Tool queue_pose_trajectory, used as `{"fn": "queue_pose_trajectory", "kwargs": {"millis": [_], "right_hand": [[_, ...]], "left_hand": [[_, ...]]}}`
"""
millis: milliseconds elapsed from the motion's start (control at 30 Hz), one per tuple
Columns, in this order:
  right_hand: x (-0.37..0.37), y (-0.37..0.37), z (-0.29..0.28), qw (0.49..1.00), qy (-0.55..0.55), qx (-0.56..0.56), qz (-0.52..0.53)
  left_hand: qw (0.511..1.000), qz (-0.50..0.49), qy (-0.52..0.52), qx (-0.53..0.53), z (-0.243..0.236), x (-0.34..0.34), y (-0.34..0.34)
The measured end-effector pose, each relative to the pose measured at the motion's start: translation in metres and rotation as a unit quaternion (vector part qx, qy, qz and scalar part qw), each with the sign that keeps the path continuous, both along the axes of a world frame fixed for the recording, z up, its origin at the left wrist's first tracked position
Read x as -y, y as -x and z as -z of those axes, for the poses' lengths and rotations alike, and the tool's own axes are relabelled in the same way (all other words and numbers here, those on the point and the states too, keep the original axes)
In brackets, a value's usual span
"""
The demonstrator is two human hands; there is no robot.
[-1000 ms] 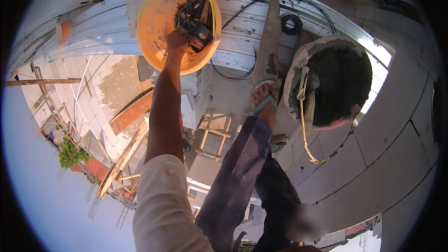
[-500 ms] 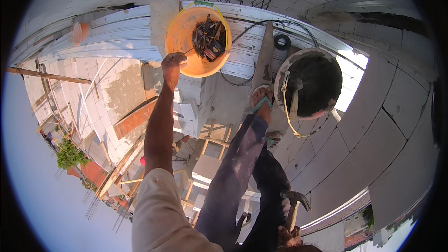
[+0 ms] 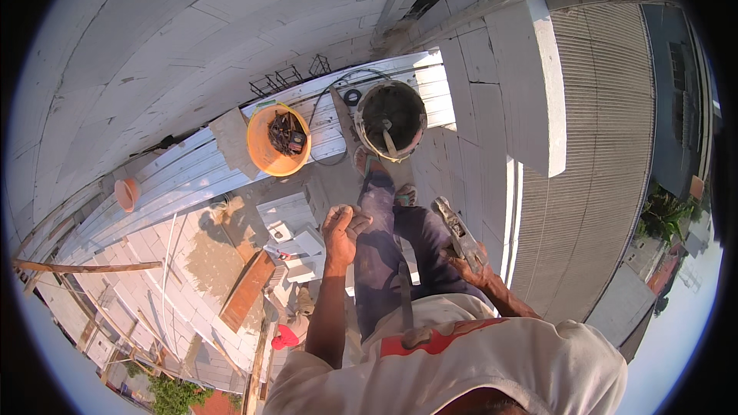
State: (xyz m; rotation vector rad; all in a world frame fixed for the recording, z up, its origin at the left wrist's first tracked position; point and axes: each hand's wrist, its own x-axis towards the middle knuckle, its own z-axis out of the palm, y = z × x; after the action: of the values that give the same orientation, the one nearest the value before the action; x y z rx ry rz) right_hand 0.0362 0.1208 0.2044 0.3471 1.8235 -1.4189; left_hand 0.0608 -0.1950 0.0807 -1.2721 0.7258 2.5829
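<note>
My left hand (image 3: pixel 344 232) is raised in front of my left thigh, fingertips pinched together. What they hold, if anything, is too small to make out. On the other side, my right hand (image 3: pixel 469 265) grips a hammer (image 3: pixel 459 237), its worn grey metal head tilted up and away from me. The fingers partly hide its handle. Ahead of my feet stands an orange bucket (image 3: pixel 261 142) with a heap of dark nails or wire pieces (image 3: pixel 286 132) and a small dark packet inside. To its right is a dark mortar bucket (image 3: pixel 415 119) with a tool handle sticking out.
Ribbed white metal sheeting (image 3: pixel 192 165) runs beneath the buckets. A black tape roll (image 3: pixel 352 97) lies between them. A small orange bucket (image 3: pixel 127 194) stands at far left. Below is another person in red headwear (image 3: pixel 284 336). Block walls (image 3: pixel 530 84) and a corrugated roof (image 3: pixel 592 154) lie right.
My left hand has come back from the orange bucket toward my body. My right hand has lifted the hammer higher into view. The whole view has swung right.
</note>
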Motion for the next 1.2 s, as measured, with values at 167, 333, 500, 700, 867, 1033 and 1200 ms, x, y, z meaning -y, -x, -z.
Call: {"fn": "queue_pose_trajectory", "kwargs": {"millis": [167,333,500,700,867,1033,1200], "right_hand": [[0.056,0.058,-0.082,0.968,-0.125,-0.209,-0.060],[0.064,0.060,-0.118,0.988,-0.003,-0.140,0.064],[0.072,0.080,-0.147,0.963,-0.067,-0.260,0.007],[0.066,0.098,-0.158,0.948,-0.092,-0.304,0.034],[0.044,0.113,-0.158,0.960,-0.116,-0.253,0.009],[0.018,0.132,-0.147,0.969,-0.029,-0.236,0.065],[-0.016,0.161,-0.118,0.964,-0.017,-0.249,0.095]], "left_hand": [[0.985,0.110,-0.084,-0.107,-0.082,-0.033,0.038],[0.967,0.155,-0.152,-0.133,-0.134,-0.043,0.069],[0.952,0.119,-0.254,-0.124,-0.164,-0.060,0.081],[0.929,0.194,-0.257,-0.184,-0.171,-0.072,0.097],[0.918,0.294,-0.140,-0.228,-0.170,-0.073,0.128],[0.896,0.356,-0.034,-0.264,-0.167,-0.091,0.166],[0.801,0.492,0.174,-0.292,-0.175,-0.117,0.216]]}}
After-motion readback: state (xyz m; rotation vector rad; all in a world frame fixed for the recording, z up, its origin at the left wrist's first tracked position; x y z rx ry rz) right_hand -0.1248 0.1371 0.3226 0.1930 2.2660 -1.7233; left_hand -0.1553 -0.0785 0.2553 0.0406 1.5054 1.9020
